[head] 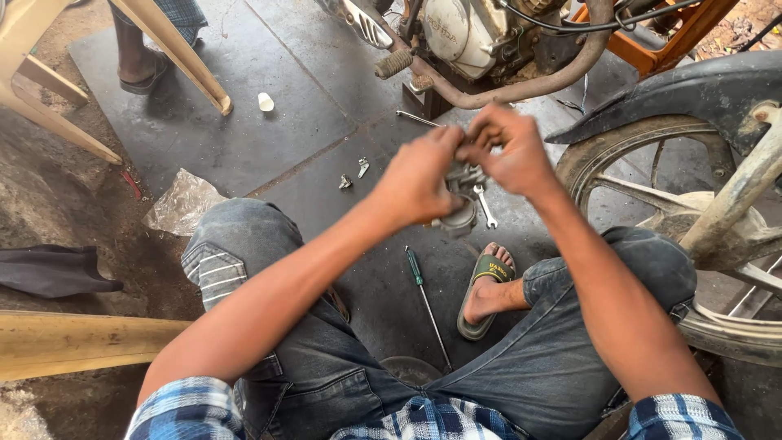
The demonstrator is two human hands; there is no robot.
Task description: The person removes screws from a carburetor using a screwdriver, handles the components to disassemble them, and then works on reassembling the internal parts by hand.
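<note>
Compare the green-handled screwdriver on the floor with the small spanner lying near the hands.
The screwdriver is long and thin with a green handle; the spanner is short, flat and all bare metal. The screwdriver lies in the open between the knees; the spanner lies farther out, partly under the metal part held by the left hand and right hand. Both rest untouched on the dark floor.

A metal part (462,200) sits between the left hand (415,181) and right hand (509,151). Below lie a wrench (485,205) and screwdriver (427,301) on the floor (269,138); the motorcycle wheel (700,236) stands right.
</note>
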